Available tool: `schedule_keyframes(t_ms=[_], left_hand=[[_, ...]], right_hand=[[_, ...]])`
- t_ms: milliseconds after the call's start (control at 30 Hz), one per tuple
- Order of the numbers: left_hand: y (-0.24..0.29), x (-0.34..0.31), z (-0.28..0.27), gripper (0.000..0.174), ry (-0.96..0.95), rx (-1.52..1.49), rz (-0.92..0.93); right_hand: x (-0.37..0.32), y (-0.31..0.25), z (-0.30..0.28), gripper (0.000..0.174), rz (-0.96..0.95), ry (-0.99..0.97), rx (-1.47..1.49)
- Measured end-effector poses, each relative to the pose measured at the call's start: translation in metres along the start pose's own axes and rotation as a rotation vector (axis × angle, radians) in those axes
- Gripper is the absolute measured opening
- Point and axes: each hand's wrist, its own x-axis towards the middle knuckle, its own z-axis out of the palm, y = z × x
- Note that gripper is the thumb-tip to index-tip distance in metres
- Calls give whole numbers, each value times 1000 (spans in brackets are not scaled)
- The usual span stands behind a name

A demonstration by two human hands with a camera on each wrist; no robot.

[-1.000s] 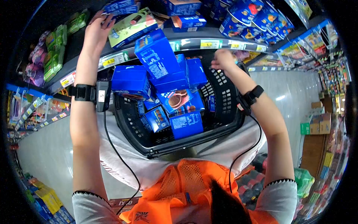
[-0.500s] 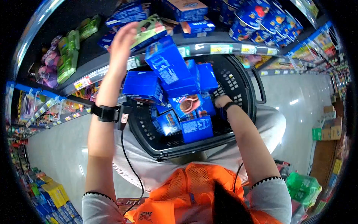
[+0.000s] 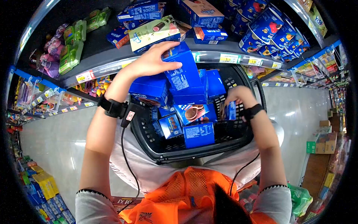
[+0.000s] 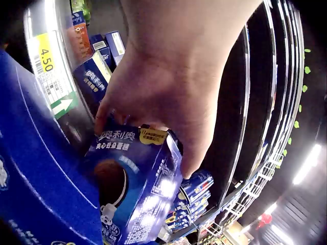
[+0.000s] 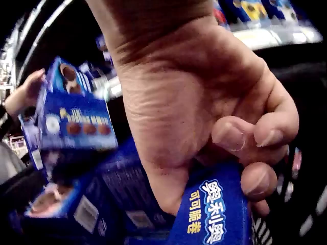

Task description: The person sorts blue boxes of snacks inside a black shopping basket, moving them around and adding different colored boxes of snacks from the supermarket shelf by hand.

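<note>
My left hand [image 3: 152, 61] grips the top end of a tall blue snack box [image 3: 183, 74] on the pile in a black basket [image 3: 238, 143]. In the left wrist view, thumb and fingers straddle the printed cake box [image 4: 138, 178]. Low at the basket's right side, my right hand [image 3: 240, 95] pinches a small blue biscuit box [image 3: 230, 111]. The right wrist view shows thumb and fingers around its end, with white and yellow lettering on the box [image 5: 214, 204]. Beside it in the basket lies a box with a cookie picture [image 3: 192, 112], among several blue boxes.
A shelf edge with price tags [image 3: 229, 58] runs behind the basket. On the shelf are a pale green box [image 3: 154, 33], more blue boxes [image 3: 141, 12], blue tubs [image 3: 264, 28] and green packs [image 3: 71, 56]. The basket rests by the person's lap; a cable [image 3: 128, 164] hangs from the left wrist.
My left hand has come down from the shelf to the tall blue box and taken hold of it. The right hand reached into the basket and now holds a small box, lifted slightly.
</note>
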Motion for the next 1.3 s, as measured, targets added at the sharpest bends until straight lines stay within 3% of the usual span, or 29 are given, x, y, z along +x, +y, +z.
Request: schedule_keyframes(t_ms=[100, 167, 233, 300, 367, 433, 500, 567, 600, 700, 767, 833, 967, 1100, 1167, 1233, 1300], left_hand=[[-6, 1, -3, 67, 0, -30, 2], [-8, 0, -2, 66, 23, 2, 26], [-6, -1, 1, 66, 31, 0, 29], [-7, 0, 3, 67, 38, 41, -13], [-10, 2, 5, 72, 29, 60, -48], [0, -2, 5, 63, 35, 156, -75], [2, -1, 5, 67, -7, 134, -93], [4, -2, 6, 68, -20, 18, -117], [2, -2, 9, 75, 22, -30, -71], [-3, -4, 12, 73, 28, -24, -30], [6, -9, 11, 71, 12, -15, -19], [9, -12, 9, 72, 12, -41, -24], [0, -18, 11, 74, 55, -56, -70], [17, -22, 12, 72, 142, -211, -139], [15, -20, 14, 73, 145, -206, -57], [30, -22, 19, 75, 172, -380, 74], [45, -21, 32, 79, 179, -451, 157]], right_hand=[[-72, 10, -43, 29, -29, 336, -153], [-115, 20, -54, 33, -27, 725, -311], [-168, 25, -71, 35, -43, 772, -151], [-206, 40, -96, 40, -228, 666, 108], [-220, 47, -104, 28, -349, 800, 439], [-205, 51, -118, 34, -543, 869, 771], [-159, 50, -133, 42, -835, 771, 1254], [-164, -4, -135, 41, -966, 483, 1629], [-147, -17, -138, 38, -997, 456, 1701], [-85, -48, -155, 30, -981, 469, 1878], [-67, -69, -162, 30, -1042, 477, 1888], [-58, -84, -165, 31, -978, 568, 1922], [-60, -87, -164, 33, -948, 558, 1928], [-87, -76, -129, 42, -760, 982, 1464], [-73, -77, -113, 56, -1149, 1347, 1003], [-115, -63, -77, 58, -960, 904, 808], [-120, -57, -53, 72, -1078, 736, 794]])
